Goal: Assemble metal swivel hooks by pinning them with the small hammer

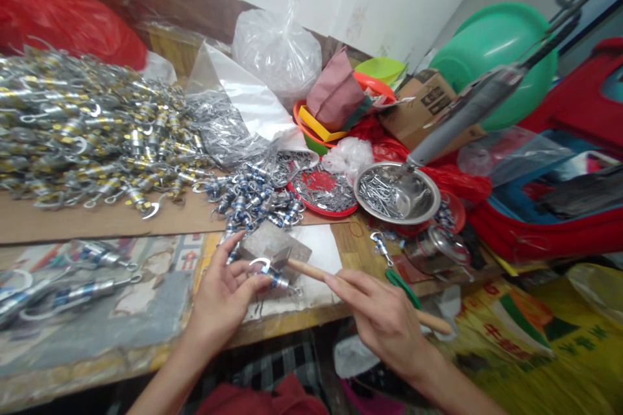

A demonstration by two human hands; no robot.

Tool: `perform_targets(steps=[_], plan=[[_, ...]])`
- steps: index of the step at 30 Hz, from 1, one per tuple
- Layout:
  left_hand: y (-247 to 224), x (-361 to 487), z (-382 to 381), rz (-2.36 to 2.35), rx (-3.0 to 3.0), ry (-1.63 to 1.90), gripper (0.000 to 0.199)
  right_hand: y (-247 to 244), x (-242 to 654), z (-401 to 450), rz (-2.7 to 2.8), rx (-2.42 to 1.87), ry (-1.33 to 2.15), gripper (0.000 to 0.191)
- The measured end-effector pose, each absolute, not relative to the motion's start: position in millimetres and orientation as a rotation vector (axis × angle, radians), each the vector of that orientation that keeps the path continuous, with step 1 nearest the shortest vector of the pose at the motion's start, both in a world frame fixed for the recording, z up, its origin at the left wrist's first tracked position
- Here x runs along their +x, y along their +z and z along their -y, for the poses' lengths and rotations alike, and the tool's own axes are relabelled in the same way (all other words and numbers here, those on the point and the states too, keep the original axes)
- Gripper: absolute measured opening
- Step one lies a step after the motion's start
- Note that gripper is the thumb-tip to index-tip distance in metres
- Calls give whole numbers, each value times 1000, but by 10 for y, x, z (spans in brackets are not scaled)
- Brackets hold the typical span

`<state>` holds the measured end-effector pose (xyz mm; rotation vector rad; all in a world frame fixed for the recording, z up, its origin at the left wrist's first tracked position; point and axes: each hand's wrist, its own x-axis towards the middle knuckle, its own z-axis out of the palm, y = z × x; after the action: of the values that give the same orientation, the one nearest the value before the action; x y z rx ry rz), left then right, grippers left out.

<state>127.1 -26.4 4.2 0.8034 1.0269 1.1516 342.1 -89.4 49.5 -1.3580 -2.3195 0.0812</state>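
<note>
My left hand (224, 288) pinches a small metal hook fitting (280, 281) with a blue band, holding it against a grey metal block (265, 241). Wrapped round the wooden handle of a hammer (311, 270) is my right hand (382, 318). The hammer's head is at the curved hook, close to my left fingertips; whether it touches the hook I cannot tell. White paper (325, 249) lies under the block. Just behind the block is a heap of blue-banded hook fittings (250, 191).
A large pile of yellow-banded hook fittings (92, 130) covers the back left. Small metal parts lie on a red plate (324, 191), and pins fill a steel bowl (426, 204). Larger-looking blue-banded fittings (73, 292) lie at front left. A grey-handled tool (467, 113) slants over the bowl.
</note>
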Motion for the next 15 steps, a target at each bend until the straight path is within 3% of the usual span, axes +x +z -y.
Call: perform_targets(steps=[7,12,15], plan=[[26,1268,258,-1083,822,1147,85,268,3485,934,2076,-1450,294,42],[53,1186,259,-1318,1116,998,25,59,3758,723,1822,-1717,481,35],[63,1123,250,-1411,1349,1032,16,65,3829,524,1963,-1789,579,29]])
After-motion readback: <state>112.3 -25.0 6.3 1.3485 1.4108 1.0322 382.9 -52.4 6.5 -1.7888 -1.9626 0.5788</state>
